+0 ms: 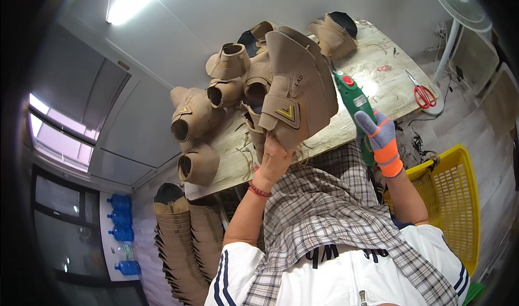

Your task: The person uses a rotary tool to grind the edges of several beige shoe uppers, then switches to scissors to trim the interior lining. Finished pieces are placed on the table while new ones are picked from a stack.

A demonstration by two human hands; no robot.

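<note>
My left hand (275, 156), bare with a red bracelet at the wrist, is closed on the lower end of a tan boot upper (316, 98). The upper is raised above the table, showing a strap with a yellow chevron patch. In a grey and orange glove, my right hand (385, 141) grips a green handheld power tool (354, 99) with a red button. The tool's narrow tip points up beside the right edge of the upper; whether they touch I cannot tell.
More tan uppers (189, 111) crowd the left of the pale table (373, 63); another pile (335, 36) lies at its far edge. Red-handled scissors (423, 93) rest on the right. Stacked uppers (175, 236) stand at left, a yellow basket (459, 198) at right, a white fan (459, 3) behind.
</note>
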